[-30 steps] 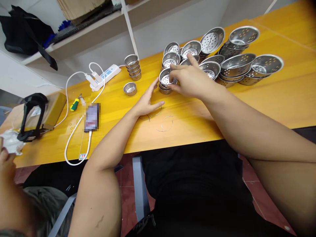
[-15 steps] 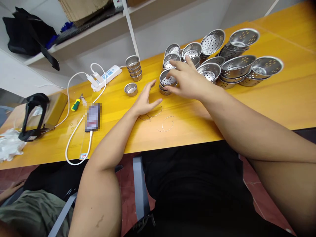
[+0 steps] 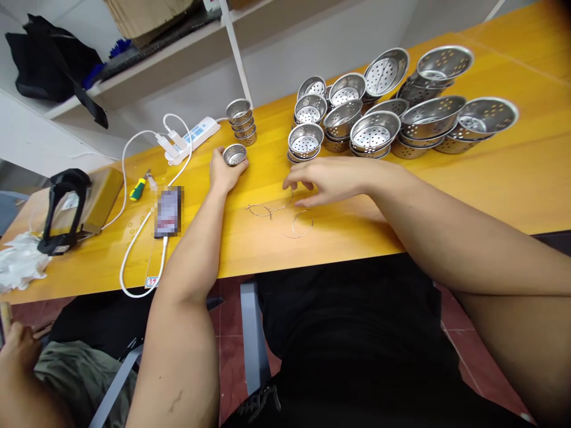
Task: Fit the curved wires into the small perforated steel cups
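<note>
My left hand point(image 3: 222, 177) is wrapped round a small perforated metal cup point(image 3: 235, 156) on the yellow table, thumb on its right side and fingers on its left. Just behind that cup stands a short stack of similar cups point(image 3: 239, 121). My right hand point(image 3: 322, 179) hovers over the table with fingers apart and curved down, nothing visible in them. Below its fingertips lie thin wire rings, one pair point(image 3: 259, 211) partly crossing and a separate ring point(image 3: 312, 224) to the right. Several stacks of perforated metal cups point(image 3: 306, 140) stand behind my right hand.
A white power strip point(image 3: 193, 141) with cables lies left of the small stack. A charging phone point(image 3: 168, 213), a green-handled screwdriver point(image 3: 138, 188) and a black frame-like object point(image 3: 66, 208) are farther left. Another person's hand point(image 3: 20, 345) shows at lower left.
My left hand has moved left and closed round the single cup. My right hand has drawn back from the cup stacks toward the wire rings. Another person's hand has come into view.
</note>
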`<state>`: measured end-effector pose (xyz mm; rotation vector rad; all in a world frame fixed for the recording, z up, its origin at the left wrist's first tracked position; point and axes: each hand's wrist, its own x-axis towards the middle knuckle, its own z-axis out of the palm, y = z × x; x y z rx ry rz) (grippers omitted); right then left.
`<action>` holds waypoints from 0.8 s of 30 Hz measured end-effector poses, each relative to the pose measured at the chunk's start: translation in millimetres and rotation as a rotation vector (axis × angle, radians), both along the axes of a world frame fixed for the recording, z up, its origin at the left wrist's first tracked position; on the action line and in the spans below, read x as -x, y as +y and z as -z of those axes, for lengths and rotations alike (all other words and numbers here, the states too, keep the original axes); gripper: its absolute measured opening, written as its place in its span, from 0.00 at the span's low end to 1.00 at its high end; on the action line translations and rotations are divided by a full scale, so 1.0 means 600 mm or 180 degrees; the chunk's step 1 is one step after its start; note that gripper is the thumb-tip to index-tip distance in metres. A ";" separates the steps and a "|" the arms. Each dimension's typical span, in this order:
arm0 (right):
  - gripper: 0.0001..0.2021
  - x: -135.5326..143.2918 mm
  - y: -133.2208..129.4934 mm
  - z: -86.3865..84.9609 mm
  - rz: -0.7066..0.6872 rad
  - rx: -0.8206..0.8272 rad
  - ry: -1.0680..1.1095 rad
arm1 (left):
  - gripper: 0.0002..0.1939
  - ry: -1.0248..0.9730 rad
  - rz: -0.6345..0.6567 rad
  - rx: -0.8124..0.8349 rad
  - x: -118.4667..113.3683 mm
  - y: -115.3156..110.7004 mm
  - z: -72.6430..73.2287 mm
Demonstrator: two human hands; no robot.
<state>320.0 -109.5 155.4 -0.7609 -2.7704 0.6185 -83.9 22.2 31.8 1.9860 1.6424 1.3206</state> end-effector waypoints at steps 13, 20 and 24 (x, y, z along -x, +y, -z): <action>0.39 0.036 -0.031 0.000 0.0105 0.0793 -0.1111 | 0.40 0.0213 0.0005 0.0209 -0.084 -0.063 -0.054; 0.13 0.051 -0.025 -0.002 0.0135 0.0384 -0.1036 | 0.40 0.0241 0.0057 0.0312 -0.087 -0.068 -0.060; 0.13 0.067 -0.041 -0.015 0.0419 0.0070 -0.1336 | 0.40 0.0223 0.0051 0.0333 -0.087 -0.068 -0.060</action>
